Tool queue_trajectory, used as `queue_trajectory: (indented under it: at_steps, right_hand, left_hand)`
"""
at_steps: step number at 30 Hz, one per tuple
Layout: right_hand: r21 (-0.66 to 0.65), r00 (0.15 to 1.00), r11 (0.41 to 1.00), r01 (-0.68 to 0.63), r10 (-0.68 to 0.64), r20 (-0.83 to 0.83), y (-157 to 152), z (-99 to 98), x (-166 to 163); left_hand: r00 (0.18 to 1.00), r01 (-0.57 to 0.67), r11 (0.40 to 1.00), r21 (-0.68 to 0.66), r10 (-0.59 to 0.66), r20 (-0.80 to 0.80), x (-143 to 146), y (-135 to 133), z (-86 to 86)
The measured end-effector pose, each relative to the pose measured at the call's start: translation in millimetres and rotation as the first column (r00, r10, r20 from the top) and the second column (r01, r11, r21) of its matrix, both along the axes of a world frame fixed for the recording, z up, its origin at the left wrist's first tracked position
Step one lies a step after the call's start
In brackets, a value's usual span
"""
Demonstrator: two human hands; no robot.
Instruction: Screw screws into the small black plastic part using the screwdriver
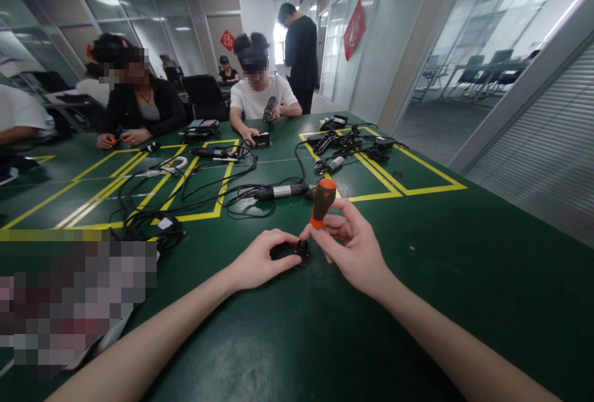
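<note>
My right hand (pixel 350 244) grips a screwdriver (pixel 323 199) with an orange and dark handle, held nearly upright. Its shaft is hidden behind my fingers. To its left, my left hand (pixel 264 258) curls with thumb and fingers around a small black round part (pixel 303 252) on the green table (pixel 260 340). The part has a raised black knob on top, and a fingertip touches near it. Exactly what kind of part it is cannot be made out.
Beyond my hands lies a grey and black cylindrical tool (pixel 281 192) among black cables (pixel 185 188). More devices and cords (pixel 343 142) sit inside yellow tape outlines. Across the table a person (pixel 264 93) holds a power drill (pixel 269 109); another person (pixel 143 102) sits left.
</note>
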State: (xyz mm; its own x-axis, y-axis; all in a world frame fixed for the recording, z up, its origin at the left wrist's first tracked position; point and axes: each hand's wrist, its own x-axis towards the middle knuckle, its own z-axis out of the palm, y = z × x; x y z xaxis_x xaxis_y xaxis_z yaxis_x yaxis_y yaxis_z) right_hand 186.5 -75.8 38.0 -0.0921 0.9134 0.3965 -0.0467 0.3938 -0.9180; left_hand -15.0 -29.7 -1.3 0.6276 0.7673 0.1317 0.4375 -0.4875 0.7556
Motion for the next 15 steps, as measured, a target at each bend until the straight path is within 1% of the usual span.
queue_trajectory:
  at_steps: [4, 10, 12, 15]
  right_hand:
    - [0.003, 1.0, 1.0, -0.002, 0.002, -0.022, 0.8, -1.0, -0.1]
    - [-0.008, 0.998, 0.999, -0.035, 0.035, 0.043, -0.4, 0.1, 2.3]
    - [-0.015, 0.999, 0.999, -0.041, 0.042, 0.031, -0.3, -0.2, 2.0]
    - [-0.026, 0.999, 0.999, -0.032, 0.031, -0.028, 0.8, -1.6, 0.6]
  left_hand:
    - [1.0, 0.0, 1.0, -0.002, 0.0, -0.003, 0.5, 0.7, -1.5]
    - [1.0, -0.002, 1.0, -0.008, 0.002, -0.009, 0.3, 1.0, -0.8]
    - [1.0, -0.005, 1.0, -0.006, 0.005, -0.011, -0.1, 0.7, -0.5]
    - [1.0, -0.003, 1.0, 0.002, 0.003, -0.015, -0.1, 0.3, -0.7]
